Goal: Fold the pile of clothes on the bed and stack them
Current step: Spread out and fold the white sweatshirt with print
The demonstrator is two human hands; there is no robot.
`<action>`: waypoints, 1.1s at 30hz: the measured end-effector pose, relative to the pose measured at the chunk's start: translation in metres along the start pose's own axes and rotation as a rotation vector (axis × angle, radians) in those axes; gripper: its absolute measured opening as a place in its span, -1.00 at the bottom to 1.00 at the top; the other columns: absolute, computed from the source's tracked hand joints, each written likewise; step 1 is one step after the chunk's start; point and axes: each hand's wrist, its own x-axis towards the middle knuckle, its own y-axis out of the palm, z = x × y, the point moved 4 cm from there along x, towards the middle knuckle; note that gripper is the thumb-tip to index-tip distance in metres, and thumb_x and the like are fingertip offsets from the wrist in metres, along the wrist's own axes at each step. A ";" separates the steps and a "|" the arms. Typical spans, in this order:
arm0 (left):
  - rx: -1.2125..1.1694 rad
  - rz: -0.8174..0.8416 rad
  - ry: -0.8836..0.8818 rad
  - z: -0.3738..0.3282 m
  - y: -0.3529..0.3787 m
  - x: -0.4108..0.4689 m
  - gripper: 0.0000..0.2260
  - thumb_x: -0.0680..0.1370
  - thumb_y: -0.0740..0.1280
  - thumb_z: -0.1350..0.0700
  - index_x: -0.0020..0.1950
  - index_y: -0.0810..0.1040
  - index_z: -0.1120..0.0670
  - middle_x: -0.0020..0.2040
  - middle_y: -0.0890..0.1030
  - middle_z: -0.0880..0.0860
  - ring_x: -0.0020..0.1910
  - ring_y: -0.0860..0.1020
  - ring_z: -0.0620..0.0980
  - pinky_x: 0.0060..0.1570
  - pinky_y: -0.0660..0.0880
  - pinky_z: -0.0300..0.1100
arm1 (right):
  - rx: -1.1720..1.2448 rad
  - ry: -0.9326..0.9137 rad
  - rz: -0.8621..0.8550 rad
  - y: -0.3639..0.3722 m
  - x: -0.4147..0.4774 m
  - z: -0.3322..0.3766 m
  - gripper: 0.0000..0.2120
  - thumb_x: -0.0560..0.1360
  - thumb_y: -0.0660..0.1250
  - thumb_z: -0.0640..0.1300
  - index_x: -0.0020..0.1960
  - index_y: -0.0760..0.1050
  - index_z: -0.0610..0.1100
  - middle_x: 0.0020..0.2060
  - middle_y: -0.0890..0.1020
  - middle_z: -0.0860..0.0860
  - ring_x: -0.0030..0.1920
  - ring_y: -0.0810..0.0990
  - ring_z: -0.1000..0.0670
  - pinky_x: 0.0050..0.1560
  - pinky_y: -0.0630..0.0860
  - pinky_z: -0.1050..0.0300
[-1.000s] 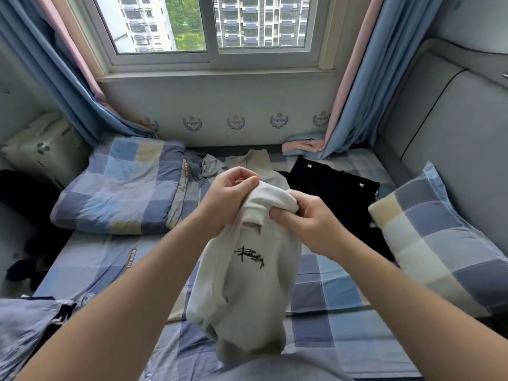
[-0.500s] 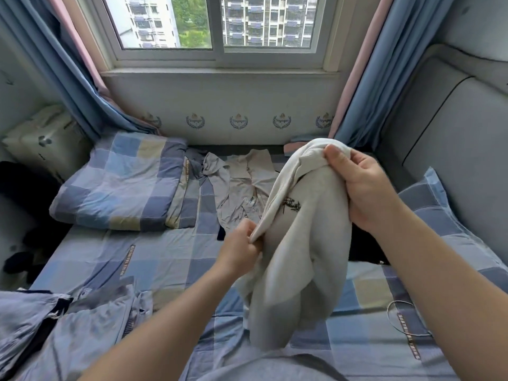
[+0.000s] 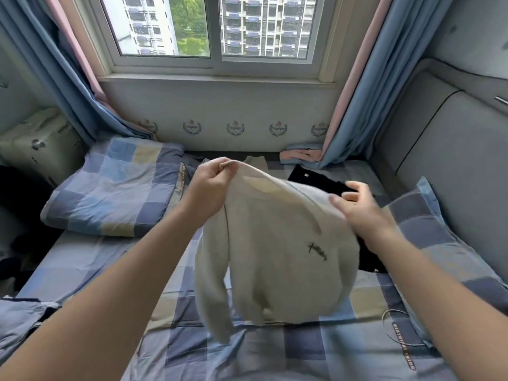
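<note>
Your left hand (image 3: pixel 211 182) pinches the cream sweater (image 3: pixel 275 243) above the bed's (image 3: pixel 82 265) middle, while your right hand (image 3: pixel 362 213) rests loosely open against it.

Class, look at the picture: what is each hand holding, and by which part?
The left hand pinches the cream sweater at its top edge. The right hand touches its other side; a grip cannot be told.

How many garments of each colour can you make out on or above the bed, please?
Cream sweatshirt: 1
Black garment: 1
Beige garment: 1
Blue-grey garment: 1
Total: 4 that I can tell apart
</note>
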 end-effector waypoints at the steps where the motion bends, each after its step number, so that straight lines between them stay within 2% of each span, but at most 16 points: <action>1: 0.028 0.046 0.047 -0.010 0.003 0.000 -0.77 0.67 0.24 0.19 -0.10 0.57 0.28 -0.26 0.45 0.13 -0.27 0.36 -0.01 -0.31 0.27 -0.15 | -0.006 -0.108 0.091 0.015 -0.007 0.012 -0.39 0.54 0.44 0.06 0.50 0.28 0.04 0.33 0.43 0.04 0.28 0.42 0.07 0.20 0.37 0.16; 3: 0.131 0.177 0.142 -0.025 0.010 -0.002 -0.79 0.65 0.27 0.15 -0.13 0.57 0.21 -0.30 0.47 0.19 -0.31 0.36 0.03 -0.34 0.30 -0.08 | -0.004 -0.318 0.337 0.050 -0.026 0.043 -0.30 0.47 0.47 0.17 0.51 0.25 0.20 0.42 0.37 0.19 0.40 0.30 0.21 0.28 0.26 0.30; 5: 0.216 0.261 0.214 -0.036 0.010 -0.004 -0.81 0.62 0.28 0.07 -0.16 0.57 0.05 -0.28 0.53 0.19 -0.32 0.42 0.06 -0.31 0.38 -0.06 | 0.020 -0.403 0.522 0.081 -0.037 0.068 -0.45 0.45 0.48 0.17 0.40 0.39 0.26 0.33 0.50 0.21 0.35 0.42 0.23 0.28 0.36 0.28; 7: 0.228 0.260 0.247 -0.044 -0.005 -0.002 -0.82 0.62 0.29 0.08 -0.18 0.56 -0.02 -0.30 0.53 0.08 -0.32 0.42 -0.03 -0.28 0.39 -0.11 | 0.024 -0.468 0.508 0.105 -0.039 0.084 -0.81 0.47 0.44 0.10 0.06 0.60 0.12 -0.08 0.65 0.08 -0.02 0.58 0.12 0.04 0.49 0.04; 8: 0.233 0.239 0.252 -0.046 -0.016 0.001 -0.80 0.64 0.30 0.11 -0.18 0.56 -0.01 -0.32 0.50 0.03 -0.32 0.40 -0.06 -0.30 0.37 -0.13 | 0.006 -0.506 0.445 0.112 -0.038 0.090 -0.88 0.46 0.39 0.07 -0.12 0.59 0.03 -0.27 0.59 0.08 -0.20 0.53 0.09 -0.10 0.45 -0.02; 11: 0.273 0.191 0.256 -0.046 -0.053 0.013 -0.79 0.65 0.30 0.15 -0.18 0.56 0.07 -0.35 0.41 -0.03 -0.37 0.34 -0.07 -0.36 0.31 -0.18 | -0.093 -0.513 0.344 0.131 -0.032 0.086 -0.80 0.46 0.29 -0.06 -0.33 0.43 0.02 -0.46 0.45 0.14 -0.37 0.39 0.06 -0.25 0.37 -0.01; 14: 0.347 0.165 0.243 -0.042 -0.091 0.026 -0.74 0.66 0.30 0.14 -0.23 0.52 -0.05 -0.40 0.39 -0.13 -0.41 0.32 -0.11 -0.37 0.29 -0.24 | -0.287 -0.429 0.302 0.146 -0.024 0.072 -0.82 0.50 0.26 -0.11 -0.28 0.45 -0.08 -0.38 0.56 0.01 -0.31 0.51 -0.07 -0.24 0.49 -0.11; 16: 0.396 0.148 0.238 -0.037 -0.118 0.034 -0.69 0.66 0.29 0.13 -0.28 0.46 -0.08 -0.44 0.39 -0.16 -0.42 0.32 -0.15 -0.36 0.28 -0.28 | -0.419 -0.339 0.253 0.150 -0.016 0.058 -0.82 0.50 0.22 -0.17 -0.26 0.45 -0.16 -0.35 0.57 -0.07 -0.29 0.52 -0.12 -0.29 0.47 -0.08; 18: 0.447 0.141 0.247 -0.028 -0.143 0.039 -0.71 0.66 0.29 0.12 -0.27 0.46 0.02 -0.42 0.39 -0.14 -0.40 0.33 -0.14 -0.33 0.29 -0.27 | -0.496 -0.245 0.246 0.153 -0.011 0.047 -0.83 0.48 0.21 -0.21 -0.28 0.45 -0.15 -0.36 0.55 -0.07 -0.34 0.49 -0.08 -0.36 0.37 0.02; 21: 0.536 0.121 0.251 -0.008 -0.177 0.046 -0.76 0.65 0.30 0.10 -0.20 0.50 0.14 -0.38 0.41 -0.05 -0.36 0.34 -0.11 -0.27 0.32 -0.19 | -0.587 -0.185 0.281 0.160 -0.008 0.046 -0.84 0.49 0.27 -0.17 -0.26 0.52 -0.08 -0.31 0.62 -0.08 -0.30 0.56 -0.11 -0.33 0.40 0.08; 23: 0.588 0.106 0.247 0.008 -0.197 0.049 -0.75 0.65 0.30 0.08 -0.19 0.51 0.15 -0.38 0.44 -0.02 -0.36 0.36 -0.06 -0.24 0.35 -0.11 | -0.546 -0.177 0.314 0.161 -0.007 0.054 -0.81 0.54 0.29 -0.13 -0.21 0.52 -0.18 -0.30 0.60 -0.07 -0.28 0.52 -0.07 -0.26 0.39 0.07; 26: 0.639 0.119 0.229 0.028 -0.224 0.054 -0.71 0.62 0.34 0.01 -0.27 0.43 0.06 -0.38 0.45 -0.02 -0.36 0.38 -0.04 -0.24 0.37 -0.06 | -0.283 -0.105 0.404 0.160 -0.011 0.071 -0.68 0.66 0.21 -0.10 -0.05 0.56 -0.34 -0.22 0.61 -0.12 -0.16 0.53 -0.06 -0.08 0.42 0.03; 28: 0.680 0.144 0.192 0.037 -0.233 0.052 -0.69 0.53 0.45 -0.07 -0.29 0.40 -0.02 -0.37 0.46 -0.04 -0.35 0.40 -0.09 -0.28 0.36 -0.12 | -0.122 -0.057 0.416 0.159 -0.017 0.084 -0.66 0.69 0.17 -0.08 0.12 0.62 -0.28 -0.03 0.72 -0.14 -0.02 0.67 -0.08 0.07 0.53 0.06; 29: 0.706 0.154 0.176 0.042 -0.236 0.051 -0.68 0.47 0.51 -0.10 -0.26 0.42 0.00 -0.35 0.47 -0.02 -0.33 0.41 -0.03 -0.29 0.35 -0.11 | -0.062 -0.058 0.414 0.159 -0.020 0.091 -0.67 0.69 0.18 -0.05 0.15 0.63 -0.25 0.00 0.73 -0.13 0.02 0.69 -0.09 0.09 0.56 0.06; 31: 0.769 0.182 0.149 0.051 -0.240 0.045 -0.56 0.32 0.60 -0.15 -0.16 0.50 0.13 -0.31 0.51 0.07 -0.27 0.43 0.12 -0.26 0.36 -0.07 | -0.020 -0.103 0.437 0.157 -0.027 0.106 -0.64 0.64 0.26 0.06 0.07 0.60 -0.25 -0.08 0.72 -0.04 -0.09 0.70 -0.04 -0.04 0.61 0.11; 33: 0.830 0.244 0.111 0.061 -0.245 0.038 -0.50 0.26 0.65 -0.16 -0.13 0.52 0.16 -0.29 0.54 0.10 -0.26 0.46 0.14 -0.22 0.43 -0.04 | -0.062 -0.151 0.491 0.149 -0.037 0.116 -0.67 0.54 0.41 0.06 -0.10 0.48 -0.23 -0.26 0.62 0.04 -0.25 0.60 0.07 -0.23 0.52 0.22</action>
